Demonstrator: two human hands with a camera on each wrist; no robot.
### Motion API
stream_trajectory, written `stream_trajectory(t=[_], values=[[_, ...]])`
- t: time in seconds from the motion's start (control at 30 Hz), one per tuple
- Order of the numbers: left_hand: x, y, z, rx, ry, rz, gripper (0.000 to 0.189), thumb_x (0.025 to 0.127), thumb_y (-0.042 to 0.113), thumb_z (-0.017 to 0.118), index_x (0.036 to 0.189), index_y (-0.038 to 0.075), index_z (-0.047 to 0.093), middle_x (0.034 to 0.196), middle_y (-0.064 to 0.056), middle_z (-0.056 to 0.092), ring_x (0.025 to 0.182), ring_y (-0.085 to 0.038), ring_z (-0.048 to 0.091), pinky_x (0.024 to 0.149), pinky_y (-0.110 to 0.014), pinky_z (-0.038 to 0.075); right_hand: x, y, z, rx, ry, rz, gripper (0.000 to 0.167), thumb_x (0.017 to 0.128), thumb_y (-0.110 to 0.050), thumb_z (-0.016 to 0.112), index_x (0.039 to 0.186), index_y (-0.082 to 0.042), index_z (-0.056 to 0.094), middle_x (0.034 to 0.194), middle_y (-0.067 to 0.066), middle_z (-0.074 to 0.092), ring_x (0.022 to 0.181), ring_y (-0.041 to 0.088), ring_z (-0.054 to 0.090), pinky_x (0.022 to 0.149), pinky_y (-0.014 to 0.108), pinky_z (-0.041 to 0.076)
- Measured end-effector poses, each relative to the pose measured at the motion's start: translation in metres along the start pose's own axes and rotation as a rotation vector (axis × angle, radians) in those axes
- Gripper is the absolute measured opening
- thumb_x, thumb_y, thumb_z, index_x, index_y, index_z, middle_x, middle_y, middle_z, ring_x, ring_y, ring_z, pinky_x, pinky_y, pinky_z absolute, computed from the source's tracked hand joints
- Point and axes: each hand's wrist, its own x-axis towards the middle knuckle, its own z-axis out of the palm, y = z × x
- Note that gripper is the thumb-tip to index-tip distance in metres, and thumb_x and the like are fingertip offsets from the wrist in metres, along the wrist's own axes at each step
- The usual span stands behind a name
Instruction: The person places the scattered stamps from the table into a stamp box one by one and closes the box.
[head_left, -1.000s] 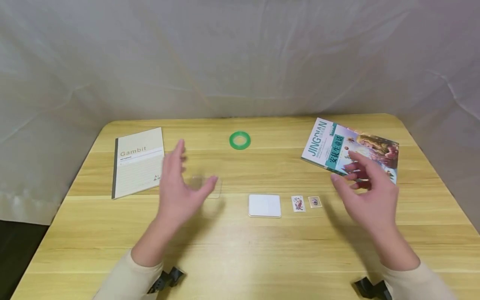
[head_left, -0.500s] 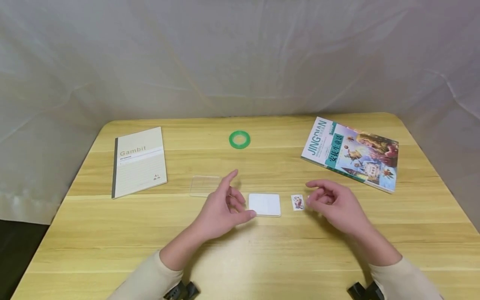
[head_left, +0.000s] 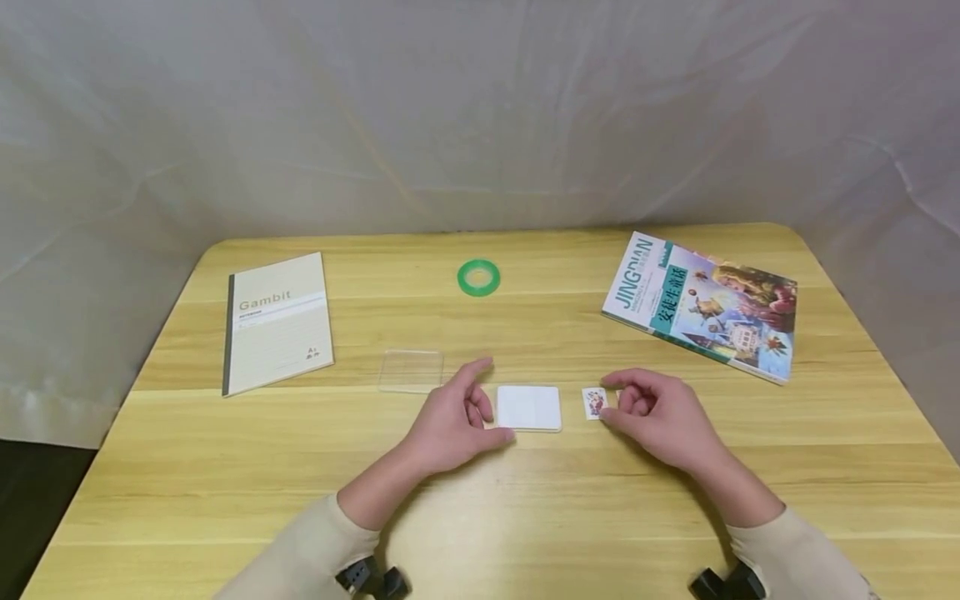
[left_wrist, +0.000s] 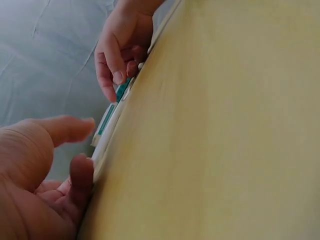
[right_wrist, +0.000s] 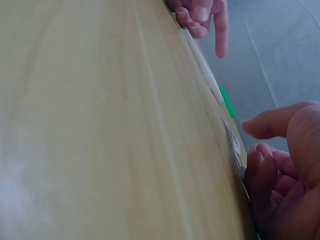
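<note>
In the head view, a white card point(head_left: 528, 407) in a clear rectangular case lies at the table's middle. My left hand point(head_left: 448, 427) is at its left side, the thumb by the near-left corner and the index finger stretched out above, apart from the thumb. To the right lies a small printed stamp point(head_left: 593, 403). My right hand point(head_left: 663, 421) reaches over its right edge, thumb and index finger spread and the other fingers curled inward. That hand mostly covers a second small stamp. In the right wrist view the printed stamp point(right_wrist: 234, 142) lies on the table beside the fingertips, with nothing pinched.
A clear plastic piece point(head_left: 411, 371) lies left of the card. The Gambit notebook point(head_left: 279, 325) is at the far left, and a colourful storybook point(head_left: 701, 308) lies at the back right. A green tape roll point(head_left: 462, 277) sits at the back middle of the wooden table point(head_left: 480, 517).
Both hands have come inward and down from wide, raised positions. The left now sits beside the white card, the right beside the stamps. Nothing on the table has shifted.
</note>
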Motion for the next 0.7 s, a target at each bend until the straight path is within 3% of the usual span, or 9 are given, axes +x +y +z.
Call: stream_trajectory(t=[0.4, 0.7], values=[[0.0011, -0.0003, 0.003, 0.104, 0.008, 0.004, 0.081, 0.076, 0.015, 0.087, 0.144, 0.001, 0.047, 0.084, 0.003, 0.061, 0.064, -0.009, 0.055, 0.064, -0.027, 0.049, 0.0026, -0.0002, 0.0021, -0.117, -0.025, -0.031, 0.025, 0.085, -0.015, 0.081, 0.108, -0.01, 0.071, 0.073, -0.003, 0.057, 0.061, 0.015, 0.051, 0.058, 0.027, 0.042], [0.0026, -0.0028, 0.0049, 0.125, 0.003, 0.014, 0.068, 0.077, 0.011, 0.086, 0.136, -0.003, 0.056, 0.081, 0.003, 0.06, 0.059, -0.008, 0.052, 0.062, -0.026, 0.048, 0.0017, -0.0026, 0.0025, -0.116, -0.026, -0.017, 0.022, 0.085, -0.015, 0.081, 0.103, -0.011, 0.07, 0.073, -0.002, 0.056, 0.061, 0.015, 0.05, 0.057, 0.027, 0.041]])
